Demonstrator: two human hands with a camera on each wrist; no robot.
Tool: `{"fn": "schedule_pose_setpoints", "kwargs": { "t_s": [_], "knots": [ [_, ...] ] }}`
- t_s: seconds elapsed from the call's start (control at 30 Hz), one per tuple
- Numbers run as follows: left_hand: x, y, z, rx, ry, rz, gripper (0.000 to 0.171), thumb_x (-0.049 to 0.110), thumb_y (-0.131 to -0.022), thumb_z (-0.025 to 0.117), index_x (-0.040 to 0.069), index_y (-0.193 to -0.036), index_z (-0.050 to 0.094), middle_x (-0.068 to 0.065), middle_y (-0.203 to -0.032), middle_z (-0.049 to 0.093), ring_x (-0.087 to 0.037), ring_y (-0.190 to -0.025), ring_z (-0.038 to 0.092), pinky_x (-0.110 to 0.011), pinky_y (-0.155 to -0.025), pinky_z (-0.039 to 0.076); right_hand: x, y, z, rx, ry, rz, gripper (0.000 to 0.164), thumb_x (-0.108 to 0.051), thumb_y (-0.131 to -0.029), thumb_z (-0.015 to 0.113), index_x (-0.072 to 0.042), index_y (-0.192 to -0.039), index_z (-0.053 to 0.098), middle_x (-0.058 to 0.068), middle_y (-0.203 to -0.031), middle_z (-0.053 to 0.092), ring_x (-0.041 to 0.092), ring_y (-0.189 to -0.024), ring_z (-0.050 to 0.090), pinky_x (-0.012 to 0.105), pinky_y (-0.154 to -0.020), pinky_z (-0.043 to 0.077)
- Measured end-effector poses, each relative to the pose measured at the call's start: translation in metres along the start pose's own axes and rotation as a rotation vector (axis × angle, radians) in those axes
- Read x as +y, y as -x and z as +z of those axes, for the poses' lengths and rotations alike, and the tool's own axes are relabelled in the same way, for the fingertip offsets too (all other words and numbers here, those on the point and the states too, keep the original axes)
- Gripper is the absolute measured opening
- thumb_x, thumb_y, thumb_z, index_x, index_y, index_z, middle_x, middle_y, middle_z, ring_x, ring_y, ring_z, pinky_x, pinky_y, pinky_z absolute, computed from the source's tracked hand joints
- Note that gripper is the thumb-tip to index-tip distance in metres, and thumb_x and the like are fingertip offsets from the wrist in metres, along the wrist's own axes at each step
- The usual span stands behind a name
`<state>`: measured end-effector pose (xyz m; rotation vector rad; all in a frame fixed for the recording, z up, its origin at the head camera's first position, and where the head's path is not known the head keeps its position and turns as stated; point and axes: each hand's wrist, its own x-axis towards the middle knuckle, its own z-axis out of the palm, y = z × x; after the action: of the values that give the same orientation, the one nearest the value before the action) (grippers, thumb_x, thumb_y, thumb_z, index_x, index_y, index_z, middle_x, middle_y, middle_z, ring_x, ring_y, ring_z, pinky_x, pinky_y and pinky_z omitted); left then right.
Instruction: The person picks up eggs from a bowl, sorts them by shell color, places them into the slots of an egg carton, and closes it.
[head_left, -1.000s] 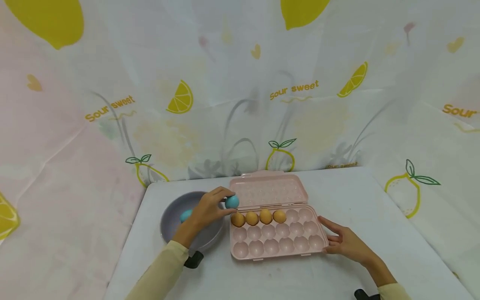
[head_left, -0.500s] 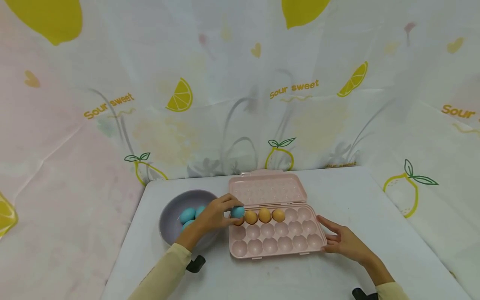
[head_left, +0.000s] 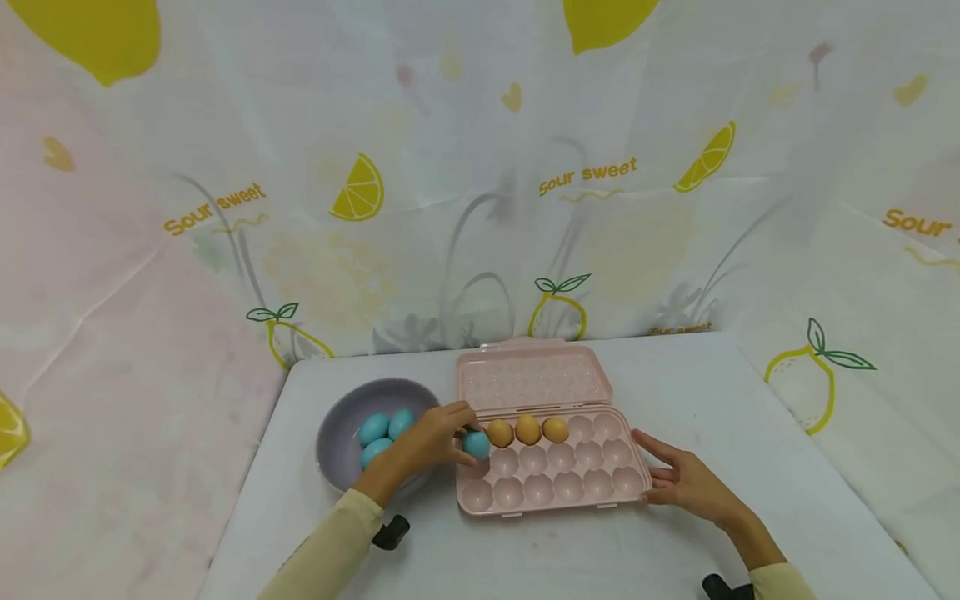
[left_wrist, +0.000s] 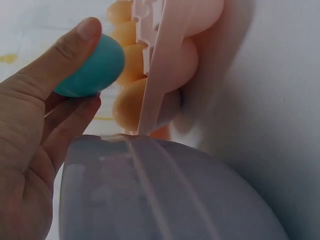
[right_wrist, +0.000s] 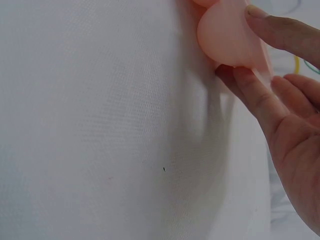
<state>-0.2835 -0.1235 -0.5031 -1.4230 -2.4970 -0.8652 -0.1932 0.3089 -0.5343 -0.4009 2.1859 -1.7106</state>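
A blue egg (head_left: 476, 445) is pinched between the thumb and fingers of my left hand (head_left: 438, 437), close over the left end of the pink egg carton (head_left: 557, 504). The carton lies open, its lid folded back. Yellow eggs (head_left: 528, 430) sit in its back row; the leftmost one is hidden in the head view but shows as a yellow egg (left_wrist: 131, 102) in the left wrist view. My right hand (head_left: 693, 486) holds the carton's right end, one digit on the rim and others under a cup (right_wrist: 225, 35).
A grey bowl (head_left: 333, 417) with several blue eggs (head_left: 375, 429) stands left of the carton, partly behind the left forearm. A white cloth (head_left: 712, 400) covers the table. A lemon-printed curtain (head_left: 450, 250) hangs behind it.
My left hand has brought the blue egg down and slightly forward toward me, from above the back-left yellow egg to the row in front. My right hand stays at the carton's right end.
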Motion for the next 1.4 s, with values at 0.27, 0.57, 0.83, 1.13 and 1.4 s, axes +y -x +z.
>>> {"fn": "schedule_pose_setpoints", "kwargs": {
  "t_s": [0.27, 0.57, 0.83, 1.13, 1.4],
  "knots": [
    [0.006, 0.001, 0.002, -0.154, -0.007, -0.081, 0.047, 0.026, -0.07, 0.089, 0.011, -0.103, 0.06, 0.004, -0.1, 0.054, -0.008, -0.087, 0.054, -0.021, -0.079, 0.049, 0.0, 0.0, 0.0, 0.011, -0.005, 0.005, 0.09, 0.002, -0.081, 0.073, -0.001, -0.154, 0.02, 0.026, -0.157, 0.013, 0.042, -0.126, 0.046, 0.032, -0.083, 0.054],
    [0.011, 0.004, 0.013, -0.198, -0.198, 0.029, 0.043, 0.029, -0.071, 0.088, 0.013, -0.105, 0.067, 0.002, -0.105, 0.052, -0.012, -0.089, 0.059, -0.021, -0.078, 0.05, 0.003, 0.0, 0.0, 0.021, 0.018, 0.011, 0.09, -0.001, -0.081, 0.074, -0.002, -0.154, 0.021, 0.026, -0.157, 0.013, 0.037, -0.126, 0.048, 0.032, -0.084, 0.054],
    [0.012, 0.005, 0.021, -0.199, -0.313, -0.012, 0.047, 0.039, -0.067, 0.088, 0.017, -0.1, 0.063, 0.005, -0.102, 0.051, -0.008, -0.082, 0.054, -0.019, -0.07, 0.048, 0.004, 0.0, 0.0, 0.026, 0.009, 0.028, 0.09, -0.001, -0.081, 0.074, -0.003, -0.154, 0.021, 0.024, -0.158, 0.014, 0.032, -0.125, 0.05, 0.032, -0.085, 0.053],
    [0.018, 0.006, 0.024, -0.233, -0.38, -0.034, 0.045, 0.035, -0.069, 0.088, 0.018, -0.104, 0.064, 0.004, -0.102, 0.052, -0.01, -0.083, 0.055, -0.021, -0.069, 0.049, 0.003, 0.0, 0.002, 0.01, -0.018, 0.011, 0.09, 0.001, -0.082, 0.074, -0.002, -0.154, 0.02, 0.025, -0.157, 0.012, 0.04, -0.126, 0.047, 0.032, -0.085, 0.054],
    [0.02, 0.005, 0.021, -0.253, -0.364, -0.016, 0.041, 0.032, -0.074, 0.085, 0.016, -0.107, 0.065, 0.003, -0.106, 0.054, -0.01, -0.092, 0.055, -0.019, -0.076, 0.049, 0.004, 0.0, 0.001, 0.001, -0.022, -0.01, 0.089, 0.001, -0.083, 0.072, 0.0, -0.154, 0.018, 0.028, -0.156, 0.012, 0.04, -0.125, 0.048, 0.033, -0.084, 0.054]
  ]
}}
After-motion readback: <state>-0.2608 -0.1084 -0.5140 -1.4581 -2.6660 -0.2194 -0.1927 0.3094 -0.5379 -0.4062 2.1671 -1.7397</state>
